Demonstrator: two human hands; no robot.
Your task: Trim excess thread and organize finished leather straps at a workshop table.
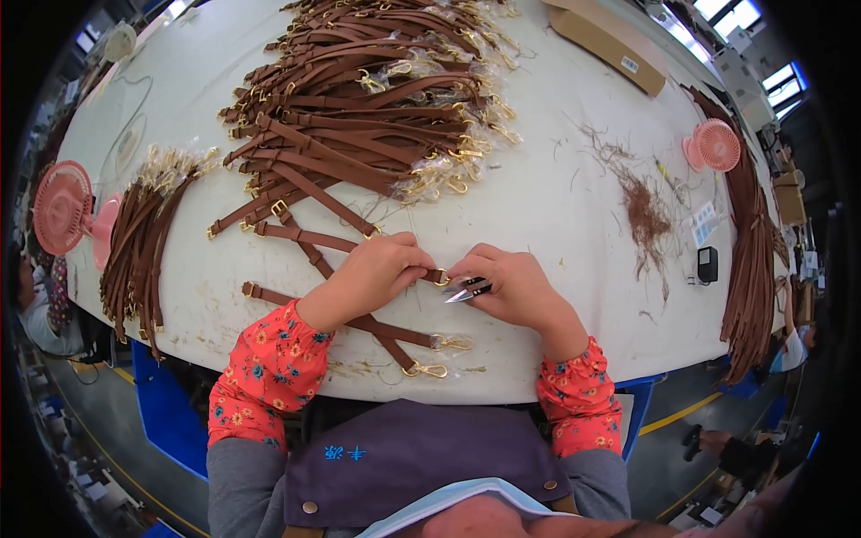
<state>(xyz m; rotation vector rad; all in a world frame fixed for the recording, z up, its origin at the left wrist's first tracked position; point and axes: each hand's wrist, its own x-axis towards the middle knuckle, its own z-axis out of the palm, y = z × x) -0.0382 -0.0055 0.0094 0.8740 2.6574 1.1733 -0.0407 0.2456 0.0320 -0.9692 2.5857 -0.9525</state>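
My left hand point(372, 276) pinches a brown leather strap point(434, 275) close to its end, where gold-coloured metal shows. Just to the right, my right hand point(518, 285) is closed around small thread snips point(468, 292), blades pointing left. Its thumb and forefinger meet at the strap's metal end; whether they grip it is hard to see. Beneath my left wrist and forearm, loose straps cross one another: one with a buckle point(279, 207) at its far end and a gold snap hook point(425, 369) at its near end, another with a plastic-wrapped hook point(451, 342).
A large heap of straps point(359, 117) covers the far middle of the table. At left are a strap bundle point(143, 247) and a pink fan point(63, 208). Rightward lie thread scraps point(646, 211), a small pink fan point(716, 145), a black box point(708, 264), long brown strips point(749, 269) and a cardboard box point(610, 45).
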